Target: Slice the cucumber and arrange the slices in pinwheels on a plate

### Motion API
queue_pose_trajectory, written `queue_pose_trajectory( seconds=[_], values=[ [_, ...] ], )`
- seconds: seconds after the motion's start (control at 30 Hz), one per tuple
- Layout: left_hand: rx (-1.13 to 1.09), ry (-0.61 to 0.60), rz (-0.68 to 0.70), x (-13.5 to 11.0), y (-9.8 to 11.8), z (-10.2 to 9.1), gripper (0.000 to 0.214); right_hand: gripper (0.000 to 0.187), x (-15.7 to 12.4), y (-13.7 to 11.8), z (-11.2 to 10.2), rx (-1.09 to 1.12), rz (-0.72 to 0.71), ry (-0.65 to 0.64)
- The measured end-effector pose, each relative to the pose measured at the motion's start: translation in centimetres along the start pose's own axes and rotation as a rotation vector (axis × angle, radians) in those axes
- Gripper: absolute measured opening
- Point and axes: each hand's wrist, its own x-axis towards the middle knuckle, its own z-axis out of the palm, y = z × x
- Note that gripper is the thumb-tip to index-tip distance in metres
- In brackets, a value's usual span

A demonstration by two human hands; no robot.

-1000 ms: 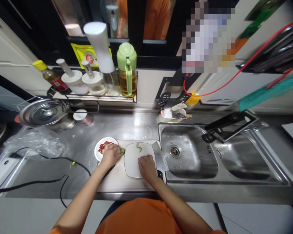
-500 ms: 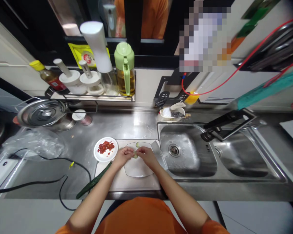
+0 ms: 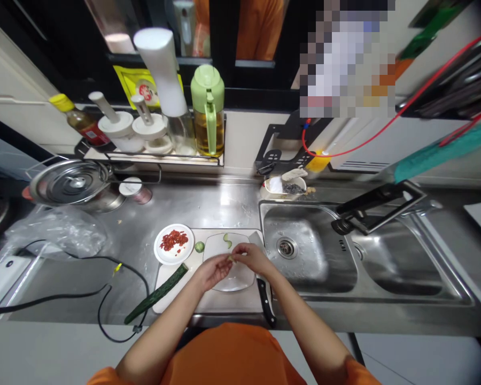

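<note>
Over a clear-rimmed square plate (image 3: 240,280), my left hand (image 3: 213,274) and my right hand (image 3: 251,258) meet at the fingertips. A small pale green cucumber slice (image 3: 231,259) is pinched between them, partly hidden by the fingers. My left palm is turned partly upward with its fingers curled. Curved cucumber slices (image 3: 227,240) lie at the plate's far side. A short cucumber end (image 3: 199,247) rests on the white cutting board (image 3: 176,305), left of the plate. The long cut cucumber (image 3: 158,294) lies slantwise across the board's left edge. Right of the plate is a black-handled knife (image 3: 266,302).
A white plate of chopped red pepper (image 3: 174,240) stands left of the board. Black cable (image 3: 134,272) and a plastic bag (image 3: 60,235) lie farther left. The double sink (image 3: 308,251) is to the right. A seasoning rack (image 3: 156,156) hangs behind.
Both hands have shifted slightly right and toward me, and my left hand has turned palm upward. The cucumber end and the knife handle now show; the slices on the plate show more fully.
</note>
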Motion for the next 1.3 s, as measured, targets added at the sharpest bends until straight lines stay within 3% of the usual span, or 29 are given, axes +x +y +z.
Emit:
queue_pose_trajectory(
  seconds=[0.2, 0.37, 0.57, 0.83, 1.3],
  values=[
    [0.043, 0.082, 0.145, 1.1, 1.0, -0.5, 0.028, 0.010, 1.6, 1.1, -0.9, -0.057, -0.006, -0.009],
    [0.131, 0.167, 0.254, 2.2, 1.6, -0.4, 0.026, 0.012, 3.5, 1.9, -1.3, -0.237, -0.017, -0.006],
    [0.499, 0.321, 0.450, 3.6, 1.9, -0.5, 0.021, 0.013, 5.2, 1.9, -1.7, -0.395, -0.033, 0.027],
    [0.772, 0.499, 0.544, 4.1, 2.2, 0.0, 0.016, 0.014, 6.8, 1.0, -1.6, -0.653, -0.085, 0.028],
    [0.905, 0.532, 0.559, 4.1, 2.1, -0.2, 0.020, 0.016, 7.1, 0.8, -1.2, -0.886, -0.067, -0.028]
  ],
)
